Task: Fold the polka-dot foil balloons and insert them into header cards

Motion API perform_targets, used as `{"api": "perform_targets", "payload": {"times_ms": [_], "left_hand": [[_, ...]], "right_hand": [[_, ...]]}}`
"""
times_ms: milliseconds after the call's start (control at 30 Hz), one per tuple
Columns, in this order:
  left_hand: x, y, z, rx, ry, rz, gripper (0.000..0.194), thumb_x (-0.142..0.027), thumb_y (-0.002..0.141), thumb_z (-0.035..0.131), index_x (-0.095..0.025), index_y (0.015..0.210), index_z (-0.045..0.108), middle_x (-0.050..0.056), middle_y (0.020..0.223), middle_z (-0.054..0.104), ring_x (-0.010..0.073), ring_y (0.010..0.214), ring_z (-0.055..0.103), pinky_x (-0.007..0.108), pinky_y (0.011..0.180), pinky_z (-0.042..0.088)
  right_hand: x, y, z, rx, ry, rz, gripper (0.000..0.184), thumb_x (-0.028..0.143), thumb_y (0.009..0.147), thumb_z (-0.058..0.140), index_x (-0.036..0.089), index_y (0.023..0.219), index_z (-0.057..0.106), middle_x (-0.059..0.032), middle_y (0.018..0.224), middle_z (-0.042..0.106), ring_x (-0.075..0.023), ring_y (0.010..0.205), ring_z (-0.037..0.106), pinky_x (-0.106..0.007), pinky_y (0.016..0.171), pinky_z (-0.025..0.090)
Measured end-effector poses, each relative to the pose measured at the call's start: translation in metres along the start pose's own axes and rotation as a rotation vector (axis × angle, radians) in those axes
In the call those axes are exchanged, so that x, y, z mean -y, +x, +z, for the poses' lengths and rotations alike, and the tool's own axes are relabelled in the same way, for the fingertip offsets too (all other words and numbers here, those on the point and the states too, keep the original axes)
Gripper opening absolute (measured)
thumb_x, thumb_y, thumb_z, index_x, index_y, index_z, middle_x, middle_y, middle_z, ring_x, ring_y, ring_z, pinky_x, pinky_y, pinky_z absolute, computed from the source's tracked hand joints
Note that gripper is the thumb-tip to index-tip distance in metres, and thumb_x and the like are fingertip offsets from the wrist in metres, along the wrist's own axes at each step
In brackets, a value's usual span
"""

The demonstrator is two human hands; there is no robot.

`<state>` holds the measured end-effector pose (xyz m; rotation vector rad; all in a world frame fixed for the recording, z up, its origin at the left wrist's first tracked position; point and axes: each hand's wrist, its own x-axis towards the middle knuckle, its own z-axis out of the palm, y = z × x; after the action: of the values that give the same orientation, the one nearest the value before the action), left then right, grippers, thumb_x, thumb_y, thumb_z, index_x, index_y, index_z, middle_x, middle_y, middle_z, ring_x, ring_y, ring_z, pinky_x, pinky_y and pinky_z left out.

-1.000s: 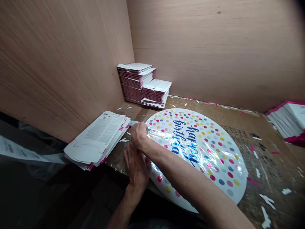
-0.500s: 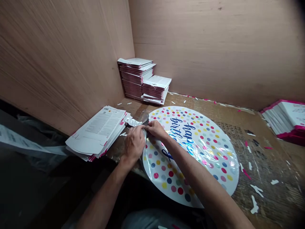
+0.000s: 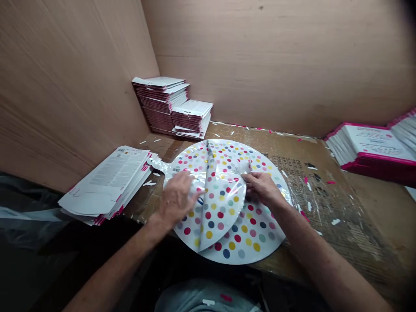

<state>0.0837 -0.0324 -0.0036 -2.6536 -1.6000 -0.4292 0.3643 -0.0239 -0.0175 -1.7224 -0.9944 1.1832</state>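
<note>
A flat, round foil balloon (image 3: 238,251) with coloured dots lies on the cardboard. One side of a foil layer is folded over to the right (image 3: 219,212), covering most of the blue lettering. My right hand (image 3: 261,187) pinches the edge of that folded flap by its narrow neck. Over the left part of the foil is my left hand (image 3: 178,197), slightly blurred, its fingers spread and the thumb near the fold. A silvery white neck (image 3: 158,164) sticks out at the left of the foil, beyond my left hand.
Printed white cards (image 3: 107,182) lie in a loose pile at the left. Stacked folded cards (image 3: 159,106) stand in the back corner against wooden panels (image 3: 260,60). Pink-edged packs (image 3: 373,143) sit at the right. Paper scraps (image 3: 336,222) litter the cardboard (image 3: 325,190).
My right hand has carried the neck and left side of the foil rightward, folding it over. My left hand has let go and spread over the foil. The view has shifted right.
</note>
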Motion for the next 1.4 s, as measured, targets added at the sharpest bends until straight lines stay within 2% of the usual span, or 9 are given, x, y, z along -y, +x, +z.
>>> {"api": "perform_targets", "payload": {"times_ms": [133, 333, 533, 667, 833, 967, 1100, 1233, 1400], "left_hand": [[-0.070, -0.020, 0.028, 0.086, -0.176, 0.248, 0.069, -0.060, 0.091, 0.048, -0.016, 0.145, 0.045, 0.016, 0.155, 0.039, 0.0369, 0.147, 0.026, 0.056, 0.116, 0.027], [-0.089, -0.041, 0.043, 0.036, -0.139, 0.120, 0.067, -0.056, 0.093, 0.048, -0.009, 0.141, 0.048, 0.023, 0.153, 0.038, 0.0406, 0.146, 0.026, 0.062, 0.115, 0.028], [-0.092, -0.081, 0.025, -0.138, -0.266, -0.178, 0.025, -0.039, 0.086, 0.058, -0.016, 0.077, 0.065, 0.022, 0.134, 0.058, 0.0435, 0.143, 0.032, 0.063, 0.111, 0.035], [-0.108, -0.063, -0.003, 0.124, -0.845, -0.340, 0.024, -0.036, 0.079, 0.060, -0.021, 0.062, 0.064, 0.011, 0.095, 0.072, 0.0313, 0.101, 0.066, 0.046, 0.087, 0.055], [-0.114, -0.024, -0.049, 0.371, -1.676, -0.671, 0.032, -0.049, 0.072, 0.066, -0.019, 0.065, 0.064, 0.003, 0.058, 0.060, 0.0124, 0.047, 0.051, 0.024, 0.043, 0.038], [-0.100, -0.009, -0.059, 0.242, -1.348, -0.460, 0.050, -0.062, 0.081, 0.052, -0.020, 0.054, 0.059, 0.006, 0.054, 0.059, 0.0175, 0.053, 0.057, 0.028, 0.051, 0.045], [-0.067, 0.020, -0.035, -0.168, -0.814, -0.050, 0.051, -0.066, 0.080, 0.054, -0.019, 0.094, 0.070, 0.012, 0.110, 0.070, 0.0308, 0.114, 0.059, 0.041, 0.101, 0.045], [-0.032, 0.044, 0.002, 0.145, -0.771, 0.307, 0.067, -0.073, 0.086, 0.037, -0.021, 0.116, 0.067, 0.012, 0.128, 0.065, 0.0328, 0.134, 0.046, 0.043, 0.113, 0.031], [-0.019, 0.047, 0.024, 0.178, -0.649, 0.168, 0.068, -0.079, 0.083, 0.033, -0.022, 0.096, 0.068, 0.010, 0.102, 0.069, 0.0290, 0.101, 0.061, 0.038, 0.092, 0.045]], "right_hand": [[-0.009, -0.022, -0.042, -0.133, -0.520, -0.039, 0.040, 0.051, 0.083, 0.056, 0.020, 0.059, 0.054, -0.0031, 0.051, 0.058, -0.0138, 0.045, 0.051, -0.026, 0.045, 0.036], [-0.008, -0.040, -0.025, -0.217, -0.957, -0.803, 0.042, 0.045, 0.100, 0.041, 0.016, 0.112, 0.067, -0.0150, 0.117, 0.069, -0.0252, 0.106, 0.063, -0.036, 0.090, 0.046], [-0.041, -0.002, -0.021, 0.048, -1.035, -0.868, 0.049, 0.043, 0.098, 0.048, 0.011, 0.134, 0.055, -0.0182, 0.140, 0.055, -0.0308, 0.133, 0.046, -0.048, 0.109, 0.038], [-0.034, -0.030, -0.033, 0.049, -0.776, -0.861, 0.049, 0.047, 0.097, 0.048, 0.016, 0.134, 0.056, -0.0169, 0.138, 0.056, -0.0290, 0.129, 0.052, -0.047, 0.106, 0.045], [-0.034, -0.109, -0.035, -0.004, -0.606, -1.060, 0.078, 0.059, 0.092, 0.051, 0.017, 0.155, 0.028, -0.0178, 0.150, 0.045, -0.0319, 0.138, 0.043, -0.051, 0.109, 0.044], [-0.062, -0.120, -0.034, -0.284, -0.724, -1.249, 0.061, 0.022, 0.096, 0.050, 0.019, 0.154, 0.031, -0.0170, 0.138, 0.058, -0.0278, 0.132, 0.052, -0.048, 0.107, 0.047], [-0.060, -0.109, -0.049, -0.076, -0.804, -1.227, 0.045, 0.014, 0.097, 0.043, 0.020, 0.140, 0.053, -0.0124, 0.128, 0.066, -0.0234, 0.122, 0.061, -0.041, 0.102, 0.051], [0.003, -0.085, -0.062, 0.274, -0.881, -0.937, 0.035, 0.016, 0.090, 0.048, 0.022, 0.117, 0.069, -0.0078, 0.112, 0.074, -0.0219, 0.100, 0.070, -0.034, 0.085, 0.055], [0.106, -0.005, -0.054, 0.414, -0.886, -0.439, 0.025, 0.029, 0.087, 0.053, 0.016, 0.073, 0.070, 0.0016, 0.063, 0.065, -0.0134, 0.060, 0.060, -0.024, 0.058, 0.045]]}}
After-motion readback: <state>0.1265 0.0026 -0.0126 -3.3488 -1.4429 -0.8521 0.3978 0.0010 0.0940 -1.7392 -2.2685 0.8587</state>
